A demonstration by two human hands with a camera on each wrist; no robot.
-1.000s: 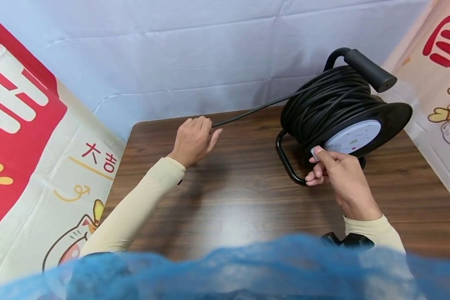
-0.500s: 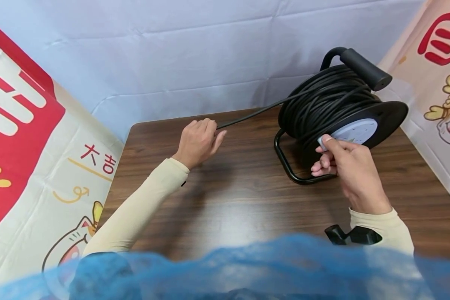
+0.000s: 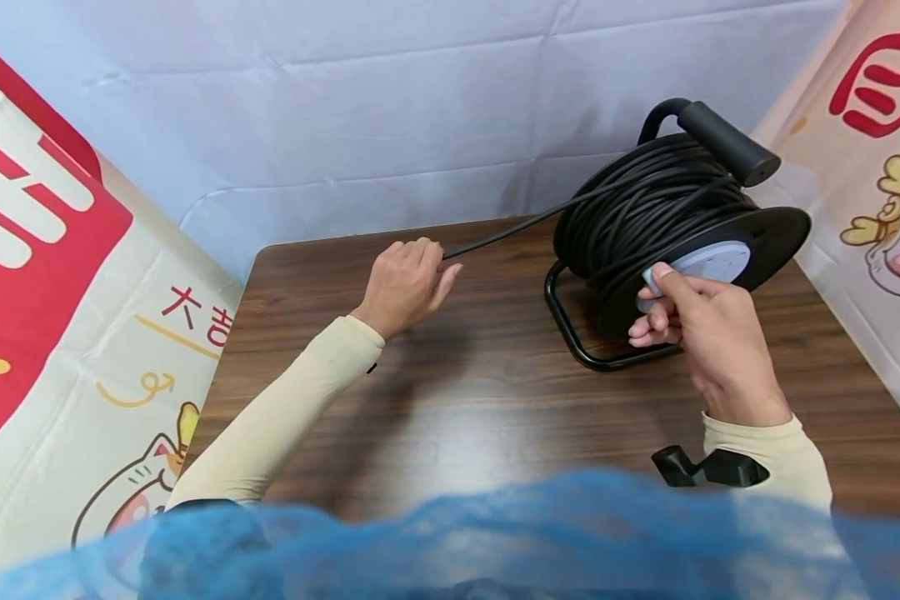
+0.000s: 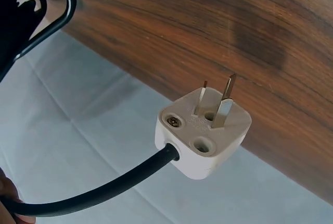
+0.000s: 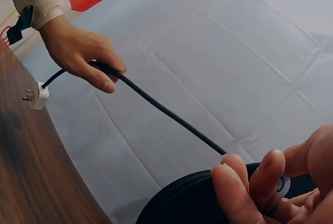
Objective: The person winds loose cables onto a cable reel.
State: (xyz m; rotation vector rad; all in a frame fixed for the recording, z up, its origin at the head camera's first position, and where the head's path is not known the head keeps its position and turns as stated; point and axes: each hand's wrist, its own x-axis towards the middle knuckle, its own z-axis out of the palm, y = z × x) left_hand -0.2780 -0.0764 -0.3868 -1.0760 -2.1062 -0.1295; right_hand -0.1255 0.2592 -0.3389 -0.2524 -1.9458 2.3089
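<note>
A black cable reel [image 3: 645,217] stands at the back right, wound with thick cable and fitted with a pale round socket face [image 3: 720,260]. My right hand [image 3: 727,350] pinches a small light-coloured knob [image 3: 651,282] at the near side of the reel's disc. From the top of the winding, a stretch of cable [image 3: 506,231] runs left into my left hand [image 3: 403,287], which grips it above the table. Beyond that grip, in the left wrist view, the cable's short end carries a white plug [image 4: 200,135] with metal pins. The left hand hides this plug in the head view.
The reel rests on a black tubular frame [image 3: 570,329] with a padded handle [image 3: 727,143] on top. Under it is a dark wood table [image 3: 450,400]. A pale cloth [image 3: 345,108] hangs behind, with printed panels on both sides. Blue mesh [image 3: 495,542] covers the lower view.
My right hand has shifted up and right with the knob as the reel's disc turned. The left hand has moved slightly right, still gripping the cable.
</note>
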